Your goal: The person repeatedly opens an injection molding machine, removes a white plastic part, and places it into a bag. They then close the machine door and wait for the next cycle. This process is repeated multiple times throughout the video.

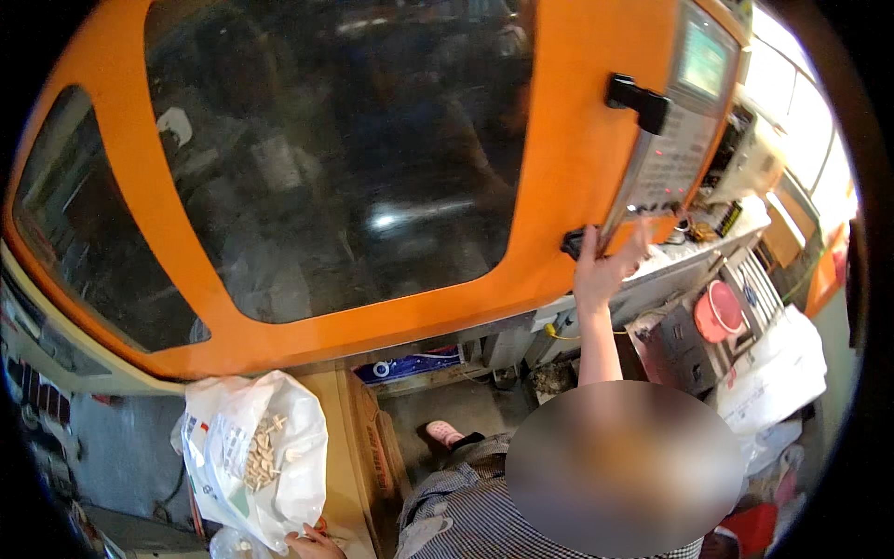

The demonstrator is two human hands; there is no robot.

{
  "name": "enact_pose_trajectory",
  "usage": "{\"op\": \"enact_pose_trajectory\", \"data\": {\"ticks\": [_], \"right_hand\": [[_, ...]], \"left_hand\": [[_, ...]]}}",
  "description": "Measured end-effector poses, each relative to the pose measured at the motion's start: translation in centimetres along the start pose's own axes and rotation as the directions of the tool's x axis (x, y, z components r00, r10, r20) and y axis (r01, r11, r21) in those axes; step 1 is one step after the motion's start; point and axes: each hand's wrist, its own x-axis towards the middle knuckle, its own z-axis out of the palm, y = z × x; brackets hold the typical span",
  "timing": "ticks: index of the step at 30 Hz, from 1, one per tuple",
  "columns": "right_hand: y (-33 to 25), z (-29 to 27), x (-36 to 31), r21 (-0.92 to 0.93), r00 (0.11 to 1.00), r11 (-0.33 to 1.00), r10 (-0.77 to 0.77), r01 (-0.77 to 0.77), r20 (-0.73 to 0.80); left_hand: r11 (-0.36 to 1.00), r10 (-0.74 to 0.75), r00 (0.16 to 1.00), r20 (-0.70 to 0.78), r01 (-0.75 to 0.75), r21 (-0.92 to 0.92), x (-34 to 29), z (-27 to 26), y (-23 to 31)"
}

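My right hand [603, 272] is raised at the lower end of the door handle [623, 191] on a large orange machine [582, 56]. Its thumb lies by the handle's black lower bracket. The fingers are spread and point up toward the lower edge of the control panel [672, 158]. At the bottom edge my left hand [317, 542] shows only in part, with its fingers extended next to a white plastic bag [303, 447]. Inside the bag lies a heap of small tan pieces [262, 459]. A blurred patch hides part of my right arm.
The machine's dark window [345, 168] fills the upper middle. A cardboard box [368, 447] stands beside the bag. To the right are a pink bucket [718, 311], a grey metal box [672, 343] and a white sack [778, 363]. A pink shoe [444, 432] shows on the floor.
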Motion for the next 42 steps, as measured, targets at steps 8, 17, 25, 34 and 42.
{"op": "enact_pose_trajectory", "data": {"ticks": [8, 17, 25, 34, 42], "right_hand": [[0.9, -0.8, 0.4, 0.526, 0.858, 0.681, 0.352, -0.510, 0.375], [-5.3, 0.0, -3.5, 0.747, 0.928, 0.578, 0.050, -0.329, 0.369], [-3.4, 3.0, -2.7, 0.726, 0.827, 0.426, 0.109, -0.540, 0.552], [-16.4, 30.0, -5.8, 0.539, 0.547, 0.166, 0.004, -0.826, 0.837], [-18.7, 58.8, -0.7, 0.618, 0.548, -0.036, 0.425, -0.786, 0.721]], "left_hand": [[0.725, 0.439, 0.882, -0.171, -0.460, -0.512, 1.9, -1.7, 5.2], [0.115, 0.888, 0.410, -0.207, -0.634, -0.765, -3.8, -5.9, 33.7], [-0.099, 0.904, 0.361, -0.229, -0.344, -0.934, -4.3, -6.1, 43.0], [0.017, 0.538, 0.810, -0.234, -0.288, -0.958, 1.1, -4.2, 40.3], [0.046, 0.348, 0.883, -0.317, -0.353, -0.934, 5.2, -4.2, 41.0]]}}
